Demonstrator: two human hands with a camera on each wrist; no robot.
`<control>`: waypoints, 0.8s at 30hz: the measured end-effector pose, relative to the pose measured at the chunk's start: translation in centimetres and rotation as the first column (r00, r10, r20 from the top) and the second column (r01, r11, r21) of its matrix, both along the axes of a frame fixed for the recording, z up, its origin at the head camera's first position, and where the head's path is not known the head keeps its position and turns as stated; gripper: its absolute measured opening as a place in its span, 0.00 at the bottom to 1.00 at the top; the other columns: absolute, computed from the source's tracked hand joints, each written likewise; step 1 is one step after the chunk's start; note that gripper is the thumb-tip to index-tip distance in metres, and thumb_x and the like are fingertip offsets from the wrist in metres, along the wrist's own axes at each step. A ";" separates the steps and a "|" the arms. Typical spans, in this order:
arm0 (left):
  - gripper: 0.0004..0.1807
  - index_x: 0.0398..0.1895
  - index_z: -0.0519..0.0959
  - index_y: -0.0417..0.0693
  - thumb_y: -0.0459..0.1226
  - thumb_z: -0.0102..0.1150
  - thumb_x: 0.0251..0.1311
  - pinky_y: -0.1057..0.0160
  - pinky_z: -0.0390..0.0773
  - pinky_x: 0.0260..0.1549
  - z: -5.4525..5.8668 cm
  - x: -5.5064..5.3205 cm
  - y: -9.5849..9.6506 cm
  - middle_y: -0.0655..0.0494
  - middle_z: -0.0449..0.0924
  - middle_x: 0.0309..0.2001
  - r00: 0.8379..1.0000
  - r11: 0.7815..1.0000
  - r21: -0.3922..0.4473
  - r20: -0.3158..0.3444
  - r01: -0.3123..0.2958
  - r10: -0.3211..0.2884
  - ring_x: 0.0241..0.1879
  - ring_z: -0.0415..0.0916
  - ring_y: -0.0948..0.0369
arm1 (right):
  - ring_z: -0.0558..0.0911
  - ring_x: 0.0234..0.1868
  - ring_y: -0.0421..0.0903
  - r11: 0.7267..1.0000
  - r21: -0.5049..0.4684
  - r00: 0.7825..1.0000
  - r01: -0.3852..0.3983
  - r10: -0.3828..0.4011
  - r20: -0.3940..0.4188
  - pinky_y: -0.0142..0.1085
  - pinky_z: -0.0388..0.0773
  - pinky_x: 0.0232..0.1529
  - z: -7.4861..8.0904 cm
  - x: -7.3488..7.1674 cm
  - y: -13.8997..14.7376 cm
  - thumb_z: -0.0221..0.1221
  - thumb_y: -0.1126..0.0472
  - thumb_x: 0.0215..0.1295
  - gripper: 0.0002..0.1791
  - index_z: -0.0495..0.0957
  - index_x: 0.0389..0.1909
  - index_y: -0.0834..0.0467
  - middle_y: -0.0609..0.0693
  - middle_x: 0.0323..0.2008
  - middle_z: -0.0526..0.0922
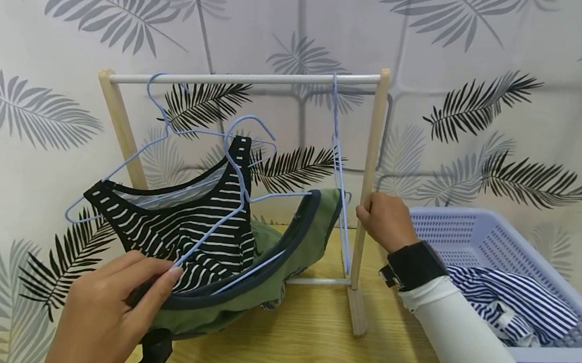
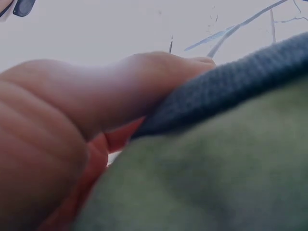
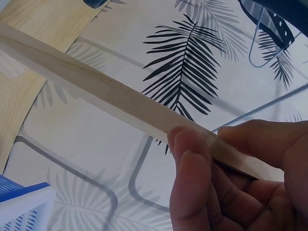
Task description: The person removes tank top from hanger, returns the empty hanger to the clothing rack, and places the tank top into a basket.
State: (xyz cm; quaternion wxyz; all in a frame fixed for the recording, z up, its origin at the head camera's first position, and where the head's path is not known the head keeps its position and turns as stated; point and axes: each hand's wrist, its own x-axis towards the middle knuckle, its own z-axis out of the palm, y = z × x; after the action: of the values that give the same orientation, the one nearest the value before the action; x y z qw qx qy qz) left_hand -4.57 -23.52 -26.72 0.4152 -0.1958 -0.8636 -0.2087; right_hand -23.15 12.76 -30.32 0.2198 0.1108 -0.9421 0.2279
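Thumb and fingers of my left hand [image 1: 105,304] pinch the left arm of a blue wire hanger [image 1: 243,183], by the dark edging of a green garment [image 1: 311,248] on it. This hanger's hook is off the rail, in front of the rack. The left wrist view shows the green cloth [image 2: 216,163] close beside the fingers. My right hand [image 1: 389,220] grips the rack's right wooden post [image 1: 375,137]; the right wrist view shows fingers and thumb around the post [image 3: 110,91]. Behind the green garment, a black-and-white striped top [image 1: 198,219] hangs on another blue hanger [image 1: 153,144].
The rack's white rail [image 1: 259,79] carries the striped top's hanger at left and a bare blue hanger [image 1: 340,163] near the right post. On the wooden table [image 1: 302,340], a lavender basket [image 1: 497,225] at right holds a blue-and-white striped garment [image 1: 526,303]. A leaf-patterned wall stands behind.
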 end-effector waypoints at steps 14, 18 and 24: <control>0.04 0.27 0.84 0.55 0.35 0.70 0.52 0.76 0.67 0.22 -1.7 -0.9 -2.5 0.70 0.78 0.27 0.999 0.998 0.067 0.043 -0.017 0.014 0.21 0.67 0.73 | 0.73 0.18 0.46 1.000 0.007 0.996 -0.020 0.019 0.092 0.38 0.66 0.21 0.9 0.4 0.6 0.56 0.58 0.67 0.15 0.78 0.22 0.62 0.51 0.17 0.76; 0.04 0.27 0.84 0.57 0.37 0.70 0.53 0.77 0.67 0.22 -1.9 -1.2 -2.8 0.72 0.76 0.26 0.997 0.997 0.071 0.076 -0.026 0.021 0.21 0.67 0.73 | 0.76 0.21 0.47 0.999 0.037 0.995 -0.023 0.020 0.093 0.39 0.68 0.23 1.7 1.1 1.3 0.58 0.54 0.67 0.16 0.81 0.26 0.63 0.52 0.21 0.80; 0.04 0.27 0.84 0.58 0.37 0.70 0.53 0.77 0.67 0.22 -2.5 -1.6 -3.8 0.72 0.76 0.26 0.997 0.996 0.074 0.074 -0.041 0.035 0.21 0.67 0.73 | 0.74 0.18 0.46 0.999 0.035 0.998 -0.030 0.031 -0.047 0.41 0.68 0.22 4.8 3.4 0.8 0.57 0.52 0.68 0.17 0.81 0.27 0.61 0.51 0.19 0.80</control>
State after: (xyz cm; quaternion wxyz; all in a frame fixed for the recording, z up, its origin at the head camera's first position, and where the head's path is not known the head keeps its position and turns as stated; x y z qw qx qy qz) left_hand -6.20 -27.29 -29.22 0.3947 -0.1558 -0.8731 -0.2401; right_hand -19.74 13.53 -25.49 0.2366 0.1342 -0.9385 0.2124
